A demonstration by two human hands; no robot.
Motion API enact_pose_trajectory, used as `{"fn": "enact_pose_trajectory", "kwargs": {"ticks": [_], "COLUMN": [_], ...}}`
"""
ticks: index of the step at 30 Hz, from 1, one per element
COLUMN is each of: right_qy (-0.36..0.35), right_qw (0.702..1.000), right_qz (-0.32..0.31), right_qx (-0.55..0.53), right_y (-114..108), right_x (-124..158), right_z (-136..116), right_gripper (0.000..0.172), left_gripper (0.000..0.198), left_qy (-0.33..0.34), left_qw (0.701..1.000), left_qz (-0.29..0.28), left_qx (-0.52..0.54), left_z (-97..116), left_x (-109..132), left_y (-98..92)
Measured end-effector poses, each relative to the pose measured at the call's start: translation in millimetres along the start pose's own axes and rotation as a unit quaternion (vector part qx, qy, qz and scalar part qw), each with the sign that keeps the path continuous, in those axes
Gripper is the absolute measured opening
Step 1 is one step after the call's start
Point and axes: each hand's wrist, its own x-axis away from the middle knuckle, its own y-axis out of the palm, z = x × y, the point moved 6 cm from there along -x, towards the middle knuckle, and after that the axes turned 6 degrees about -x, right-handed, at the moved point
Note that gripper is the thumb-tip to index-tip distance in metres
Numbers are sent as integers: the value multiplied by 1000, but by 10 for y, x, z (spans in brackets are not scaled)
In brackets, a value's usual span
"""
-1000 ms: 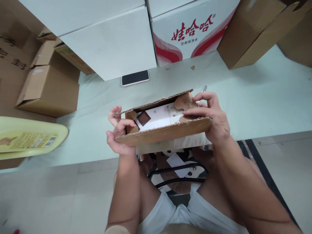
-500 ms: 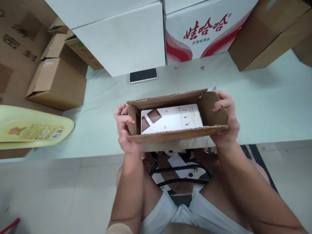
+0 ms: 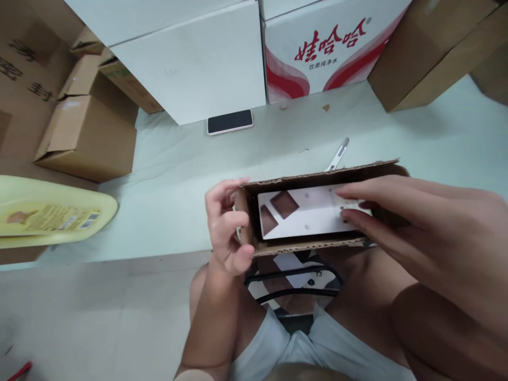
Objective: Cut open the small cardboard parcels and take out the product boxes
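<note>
An open cardboard box [image 3: 313, 247] is held over the table's front edge, its top facing me. Inside it lies a white carton [image 3: 317, 211] with brown squares and small printed pictures. My left hand [image 3: 228, 227] grips the box's left end, fingers curled round the flap. Over the right end reaches my right hand [image 3: 420, 227], its fingers stretched and slightly apart, with the tips at the carton's right part. Whether those fingertips press on the carton I cannot tell. Behind the box lies a white utility knife [image 3: 338, 154], its lower end hidden by the cardboard.
A phone [image 3: 230, 122] lies before a large white box [image 3: 198, 74]. A white box with red lettering [image 3: 317, 58] and a tall brown box [image 3: 428, 53] stand at the back. To the left are a yellow bottle [image 3: 55, 211] and a brown carton [image 3: 91, 137].
My right hand has let go of the box's right end and moved over the white carton. The box has shifted right and slightly nearer, and more of the utility knife shows.
</note>
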Motion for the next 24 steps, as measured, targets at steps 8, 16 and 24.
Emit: {"fn": "enact_pose_trajectory", "kwargs": {"ticks": [8,16,24], "right_qy": [-8,-63,-43], "right_qw": [990,911,909], "right_qz": [-106,-261,-221], "right_qx": [92,314,350], "right_y": [79,330,160], "right_x": [49,-146,-289], "right_z": [303,355,109], "right_gripper": [58,78,62], "left_gripper": [49,29,29], "left_qy": [-37,-22,-316], "left_qw": [999,999,946], "left_qz": [3,-4,-68], "left_qx": [-2,43,29], "left_z": [-65,-70,-326], "left_x": [62,123,174], "left_y": [230,132,80]}}
